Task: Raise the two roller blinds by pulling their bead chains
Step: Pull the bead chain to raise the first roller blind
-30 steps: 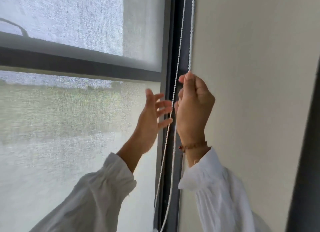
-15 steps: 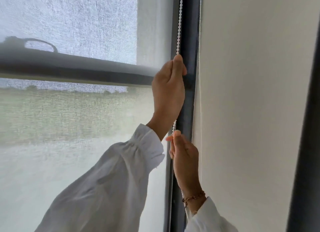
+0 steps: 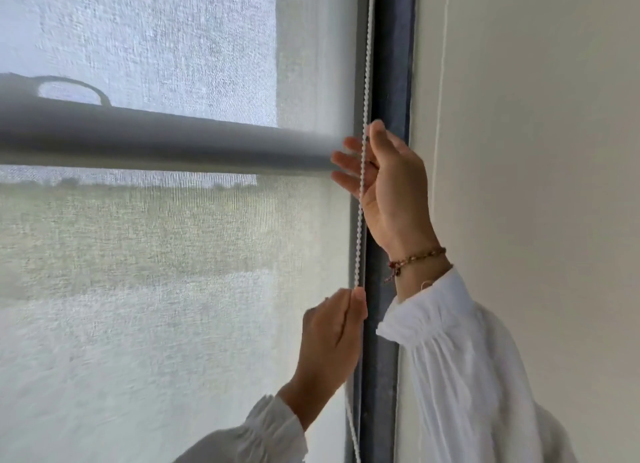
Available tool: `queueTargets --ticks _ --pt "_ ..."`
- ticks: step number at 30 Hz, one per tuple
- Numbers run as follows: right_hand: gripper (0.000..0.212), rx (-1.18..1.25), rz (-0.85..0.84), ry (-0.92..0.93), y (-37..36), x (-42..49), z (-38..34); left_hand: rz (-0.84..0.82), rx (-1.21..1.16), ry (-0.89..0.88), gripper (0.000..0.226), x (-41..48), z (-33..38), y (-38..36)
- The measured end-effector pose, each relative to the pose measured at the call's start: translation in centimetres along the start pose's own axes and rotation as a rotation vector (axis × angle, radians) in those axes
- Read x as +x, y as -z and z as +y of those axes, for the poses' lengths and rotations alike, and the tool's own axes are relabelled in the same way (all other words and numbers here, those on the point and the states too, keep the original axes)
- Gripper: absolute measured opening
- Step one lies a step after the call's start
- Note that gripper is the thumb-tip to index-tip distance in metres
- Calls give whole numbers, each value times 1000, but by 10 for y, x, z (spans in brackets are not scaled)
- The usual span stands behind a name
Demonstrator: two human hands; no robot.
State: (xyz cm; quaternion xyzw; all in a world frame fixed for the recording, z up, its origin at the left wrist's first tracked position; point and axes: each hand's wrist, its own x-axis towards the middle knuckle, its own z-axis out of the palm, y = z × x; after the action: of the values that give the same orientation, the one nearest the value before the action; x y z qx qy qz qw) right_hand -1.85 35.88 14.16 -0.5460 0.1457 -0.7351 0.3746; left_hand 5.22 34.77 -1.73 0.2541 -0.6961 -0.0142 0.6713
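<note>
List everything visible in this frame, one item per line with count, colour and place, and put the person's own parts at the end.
sheer roller blind: one, translucent white, covering the window on the left.
opaque roller blind: one, cream, on the right.
bead chain: one, white, hanging along the sheer blind's right edge.
thin cord: one, white, hanging against the cream blind.
window frame upright: one, dark grey, between the two blinds.
horizontal window bar: one, dark grey, seen through the sheer blind.
bracelet: one, red-brown beads, on the right wrist.
sleeves: two, white, lower frame.
right hand: upper, fingers loose around the chain.
left hand: lower, pinching the chain.
</note>
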Motion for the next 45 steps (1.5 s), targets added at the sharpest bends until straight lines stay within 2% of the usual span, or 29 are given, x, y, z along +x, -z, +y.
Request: queueTargets --ticks 2,4,7,9,12,17,20,23,25,27,29,33,35,39,41,45 --pt "21 -94 83 47 -7 12 4 -38 -6 4 48 -6 -13 2" --pt "27 -253 236 216 -12 20 12 -96 -52 38 44 -4 -23 5" --pt "30 -426 356 454 -19 22 26 -214 -311 221 35 9 -37 10" --pt "29 -463 365 544 -19 19 32 -257 -497 323 40 26 -50 16" --pt "28 -496 392 631 -14 9 53 -233 -634 430 57 63 -56 25" --pt "35 -648 312 718 4 -40 135 -262 -680 370 53 126 -26 34" --pt "27 -732 269 740 17 -65 173 -320 -741 351 51 159 -9 34" --pt "15 -790 244 732 30 -74 191 -295 -831 451 39 180 1 30" --pt "15 -791 198 724 39 -68 197 -190 -793 496 34 185 0 21" --pt "13 -785 168 653 47 -58 201 -69 -777 489 39 184 -5 10" --pt "23 -701 145 470 54 -46 202 32 -813 470 41 182 -8 3" --pt "62 -320 55 63 68 -21 195 109 -775 375 41 173 -9 -11" --pt "63 -248 67 -24 73 -3 183 149 -658 318 44 161 -16 -24" --pt "50 -102 19 -78 81 29 144 161 -438 285 44 123 -43 -41" --pt "49 5 -11 -63 83 40 127 123 -394 339 44 97 -55 -47" --pt "44 41 -110 -54 77 56 100 74 -349 449 50 47 -69 -60"
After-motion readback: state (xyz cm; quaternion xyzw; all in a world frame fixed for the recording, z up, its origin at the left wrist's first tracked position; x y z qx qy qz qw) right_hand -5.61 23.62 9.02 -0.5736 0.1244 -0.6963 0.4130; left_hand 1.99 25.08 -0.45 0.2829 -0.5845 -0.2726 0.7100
